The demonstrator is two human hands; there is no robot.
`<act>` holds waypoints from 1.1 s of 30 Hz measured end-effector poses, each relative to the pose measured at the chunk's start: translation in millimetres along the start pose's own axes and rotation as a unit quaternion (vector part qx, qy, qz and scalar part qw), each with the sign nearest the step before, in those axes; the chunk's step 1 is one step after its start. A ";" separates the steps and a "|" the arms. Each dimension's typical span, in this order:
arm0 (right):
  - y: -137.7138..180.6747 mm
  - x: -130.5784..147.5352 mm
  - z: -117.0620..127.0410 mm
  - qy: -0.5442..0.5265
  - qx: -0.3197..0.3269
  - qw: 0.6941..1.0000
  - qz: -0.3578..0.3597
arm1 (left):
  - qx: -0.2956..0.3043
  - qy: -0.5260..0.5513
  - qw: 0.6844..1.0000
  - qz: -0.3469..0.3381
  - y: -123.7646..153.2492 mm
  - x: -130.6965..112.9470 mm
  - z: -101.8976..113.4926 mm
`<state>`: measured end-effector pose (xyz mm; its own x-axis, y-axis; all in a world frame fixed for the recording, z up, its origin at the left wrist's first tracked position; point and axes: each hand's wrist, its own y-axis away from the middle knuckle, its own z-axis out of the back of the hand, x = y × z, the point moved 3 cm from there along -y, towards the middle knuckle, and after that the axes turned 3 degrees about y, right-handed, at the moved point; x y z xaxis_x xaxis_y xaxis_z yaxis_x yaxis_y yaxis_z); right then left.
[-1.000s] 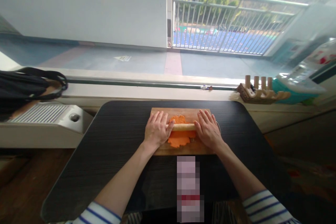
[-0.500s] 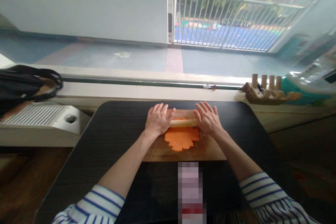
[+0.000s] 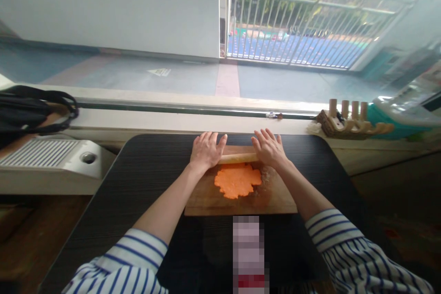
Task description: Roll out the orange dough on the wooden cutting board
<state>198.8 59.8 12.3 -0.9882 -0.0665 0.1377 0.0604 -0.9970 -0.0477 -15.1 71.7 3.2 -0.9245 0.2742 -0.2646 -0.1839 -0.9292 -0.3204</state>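
Observation:
A pale wooden rolling pin (image 3: 238, 159) lies crosswise at the far edge of a flat, ragged-edged sheet of orange dough (image 3: 237, 182). My left hand (image 3: 206, 150) rests palm down over the pin's left end, fingers stretched forward and thumb apart. Over the right end lies my right hand (image 3: 269, 148), likewise flat with its fingers extended. Both palms hide the ends of the pin. Under the dough is a wooden board (image 3: 237, 207), with pale crumbs or flour to the right of the dough.
The board lies on a black table (image 3: 144, 188) beside a window sill (image 3: 172, 121). A black bag (image 3: 31, 110) and a white slatted unit (image 3: 51, 156) are at left. On the right, the sill holds a brown object with upright tubes (image 3: 344, 121) and a teal container (image 3: 382, 117).
Both hands and the rolling pin have shifted slightly forward, away from me, toward the far edge of the dough. More of the orange sheet is uncovered; the view has shifted slightly.

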 end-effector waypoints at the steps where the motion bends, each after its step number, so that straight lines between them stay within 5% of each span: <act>1: -2.2 0.2 0.1 0.002 0.002 1.000 -0.001 | -0.003 -0.001 1.000 -0.001 -1.5 0.3 -0.3; 12: 10.0 0.4 -3.9 -0.005 -0.019 1.000 0.005 | -0.008 0.002 1.000 -0.016 5.6 -5.1 5.9; 33: 113.0 5.8 -11.8 0.041 -0.107 0.989 0.090 | 0.011 -0.024 0.997 -0.067 98.4 -25.8 21.1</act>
<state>198.2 -52.8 -3.9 -0.9727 -0.2305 0.0279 0.2144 -0.9379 -0.2729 -16.4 -32.1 -2.3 -0.9056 0.3854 -0.1770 -0.3144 -0.8903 -0.3295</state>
